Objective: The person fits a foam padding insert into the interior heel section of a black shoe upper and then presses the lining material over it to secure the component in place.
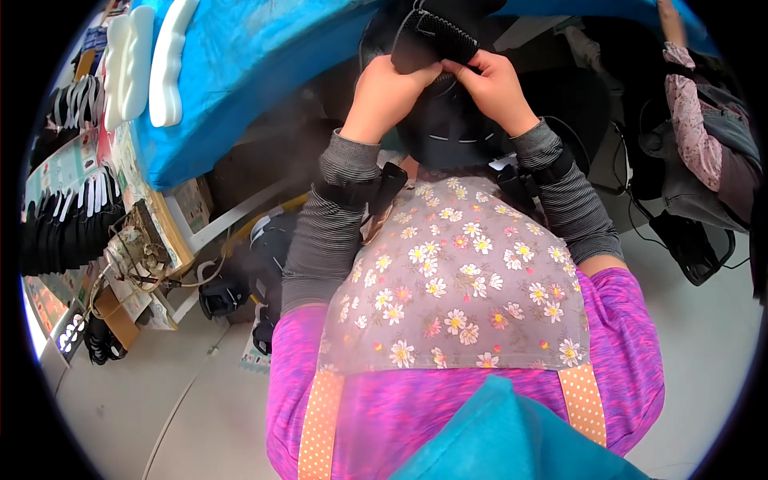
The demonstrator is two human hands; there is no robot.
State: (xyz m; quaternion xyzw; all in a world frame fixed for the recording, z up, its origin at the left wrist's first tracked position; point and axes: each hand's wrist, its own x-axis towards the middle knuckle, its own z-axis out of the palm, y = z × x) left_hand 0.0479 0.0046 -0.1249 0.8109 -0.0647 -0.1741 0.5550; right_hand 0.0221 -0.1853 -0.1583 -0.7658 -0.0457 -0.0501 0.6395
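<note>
Up near the blue-covered table's edge, my left hand (pixel 390 92) pinches the lower edge of a black fabric piece (pixel 432 38) with a ribbed band and light stitching. My right hand (pixel 498 90) pinches the same piece close beside it, so the two thumbs almost meet. Its exact kind is hard to make out. Below my fingers a dark rounded object (pixel 452 136) with thin light lines sits between my wrists and the floral apron (pixel 456 272). Grey striped sleeves cover both my forearms.
White wavy-edged pieces (pixel 170 68) lie on the blue table cover (pixel 240 60) at the left. Rows of black pieces with white strips (pixel 68 220) stand on a shelf at far left. At right a person's sleeve (pixel 692 120) reaches toward the blue cover. Cables (pixel 172 416) trail on the floor.
</note>
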